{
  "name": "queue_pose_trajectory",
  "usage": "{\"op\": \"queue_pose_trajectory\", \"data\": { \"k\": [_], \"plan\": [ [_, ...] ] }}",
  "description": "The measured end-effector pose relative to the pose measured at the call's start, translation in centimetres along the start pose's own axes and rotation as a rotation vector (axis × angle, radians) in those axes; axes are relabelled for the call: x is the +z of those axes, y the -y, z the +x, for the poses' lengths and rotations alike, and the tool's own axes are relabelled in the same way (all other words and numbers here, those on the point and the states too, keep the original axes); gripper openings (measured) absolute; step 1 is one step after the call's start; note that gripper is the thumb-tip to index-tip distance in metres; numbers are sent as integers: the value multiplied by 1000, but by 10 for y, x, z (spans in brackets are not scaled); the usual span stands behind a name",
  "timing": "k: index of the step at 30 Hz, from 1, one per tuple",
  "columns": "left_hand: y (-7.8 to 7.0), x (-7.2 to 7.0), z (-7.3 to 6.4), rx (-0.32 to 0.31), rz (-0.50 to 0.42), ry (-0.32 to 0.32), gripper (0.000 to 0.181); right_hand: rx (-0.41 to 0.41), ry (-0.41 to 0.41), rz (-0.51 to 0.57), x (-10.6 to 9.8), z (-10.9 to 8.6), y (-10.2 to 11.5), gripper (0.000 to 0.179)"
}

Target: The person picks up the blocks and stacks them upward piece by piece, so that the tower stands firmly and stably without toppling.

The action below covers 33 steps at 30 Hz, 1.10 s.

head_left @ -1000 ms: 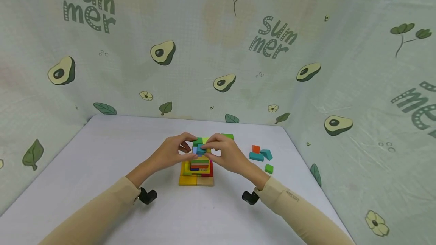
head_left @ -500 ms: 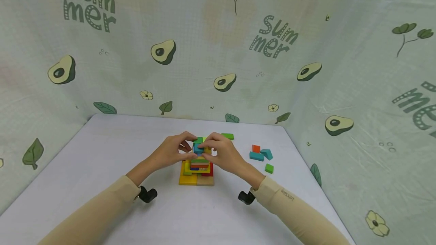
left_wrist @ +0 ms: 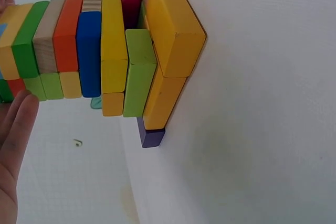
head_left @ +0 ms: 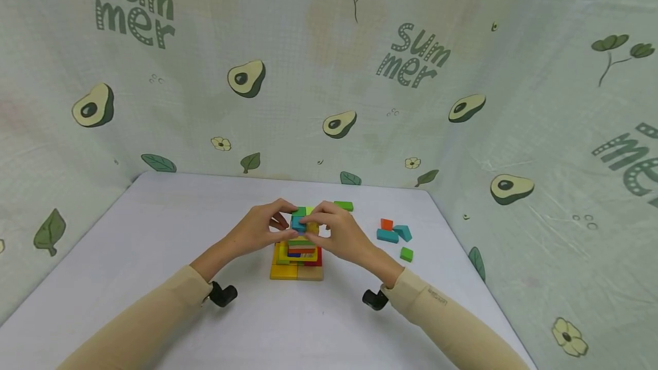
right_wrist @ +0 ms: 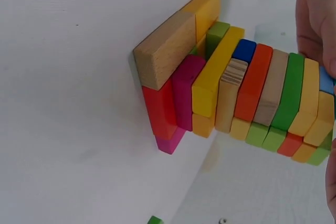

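A tall tower of coloured wooden blocks (head_left: pixel 301 250) stands at mid-table on a wider base of yellow, plain wood and red blocks. My left hand (head_left: pixel 259 226) is at its left side, index fingertip by a green block (head_left: pixel 299 210) near the top and thumb lower down. In the left wrist view, extended fingers (left_wrist: pixel 21 124) lie against the tower's side. From the right, my right hand (head_left: pixel 337 232) pinches a small teal block (head_left: pixel 297 222) at the upper front of the tower. The right wrist view shows stacked red, wood, green and yellow blocks (right_wrist: pixel 268 90) beside that hand.
Loose blocks lie right of the tower: an orange one (head_left: pixel 386 224), a flat teal one (head_left: pixel 387 236), a teal wedge (head_left: pixel 403 233) and a green one (head_left: pixel 406 254). Another green block (head_left: pixel 344 206) lies behind. A patterned cloth (head_left: pixel 288 147) borders the white table.
My right hand has shifted the teal block slightly left across the tower's upper front, and its wrist has since drifted slightly right. The left hand has stayed in place.
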<state>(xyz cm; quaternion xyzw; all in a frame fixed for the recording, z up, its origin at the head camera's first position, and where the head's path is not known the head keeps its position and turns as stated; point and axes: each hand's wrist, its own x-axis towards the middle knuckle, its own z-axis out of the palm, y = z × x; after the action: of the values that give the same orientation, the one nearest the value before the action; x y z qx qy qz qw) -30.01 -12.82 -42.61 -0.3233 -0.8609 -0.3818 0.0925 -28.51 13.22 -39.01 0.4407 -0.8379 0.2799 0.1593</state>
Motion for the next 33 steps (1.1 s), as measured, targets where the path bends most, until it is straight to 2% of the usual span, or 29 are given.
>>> {"op": "queue_pose_trajectory", "data": {
  "k": [6,12,18,21,26,33],
  "plan": [
    [-5,5,2,-48,24,-7,55,110,-37,-27,-21,-28,-15,31],
    [-9,7,2,-75,34,-8,55,196,-86,-80,-46,-77,-50,33],
    [-8,6,1,-80,15,-19,54,341,-15,-124,-63,-129,-93,34],
    [-8,6,0,-83,16,-24,54,417,20,-156,-69,-148,-111,34],
    [-8,5,-1,-87,20,-21,55,509,69,-207,-76,-164,-130,32],
    [-8,4,-1,-78,1,-11,53,551,154,-181,-76,-172,-142,30]
  ]
}}
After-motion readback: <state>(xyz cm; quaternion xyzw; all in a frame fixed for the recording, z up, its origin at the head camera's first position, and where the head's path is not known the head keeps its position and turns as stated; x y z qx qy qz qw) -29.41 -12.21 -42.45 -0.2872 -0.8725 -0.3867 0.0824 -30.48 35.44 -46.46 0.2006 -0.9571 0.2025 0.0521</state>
